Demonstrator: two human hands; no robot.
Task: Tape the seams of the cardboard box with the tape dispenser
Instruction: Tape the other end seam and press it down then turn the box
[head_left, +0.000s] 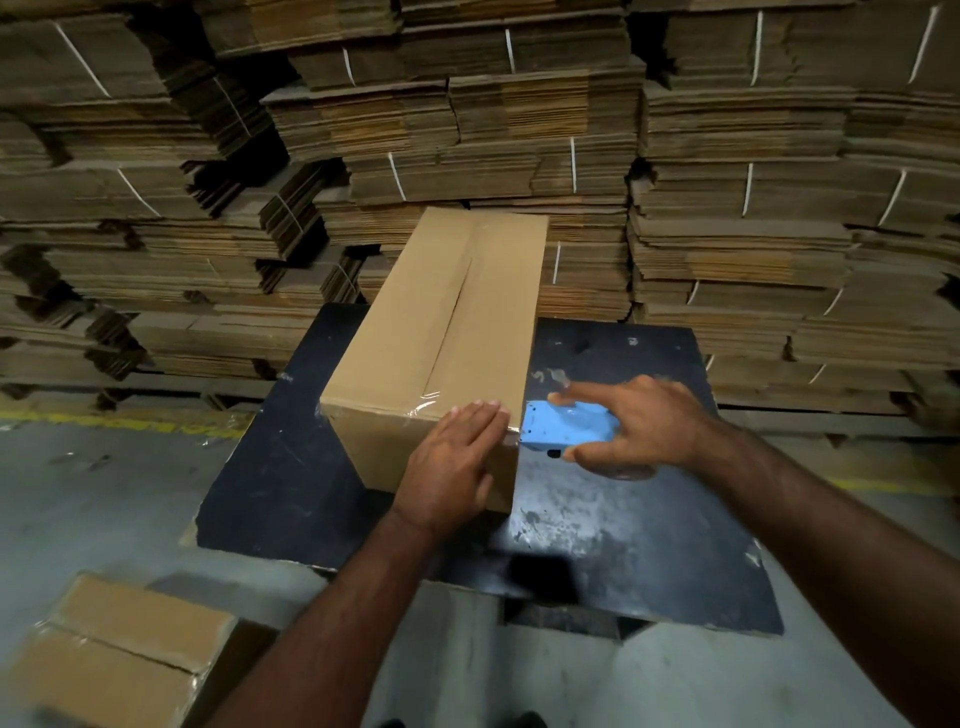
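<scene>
The cardboard box (441, 332) lies on the black surface (623, 509) a little left of the middle of the frame. Its long axis runs away from the person, from the near edge at centre frame up toward the stacks of flat cardboard (727, 182) that fill the top of the picture. The centre seam runs along that same axis, and clear tape shines over it, wrinkling where it folds over the near top edge.

The left hand (452, 467) lies flat on the near right corner of the box, fingers straight and together, pressing where the tape comes round the edge. Nothing is gripped in it.

The right hand (639, 426) holds the blue tape dispenser (569, 426) just off the box's near right corner, at about the height of the top edge. Its grip is clamped on the tool, thumb underneath and fingers over the top, with the forefinger stretched along the upper side. The dispenser's nose points left at the corner, almost touching it; whether tape joins it to the box I cannot tell.

So the tool sits right of the box, crosswise to the long seam. From here it looks as though the strip across this near end is being finished or cut off.

Another taped box (119, 660) lies at lower left on the floor (104, 493).
</scene>
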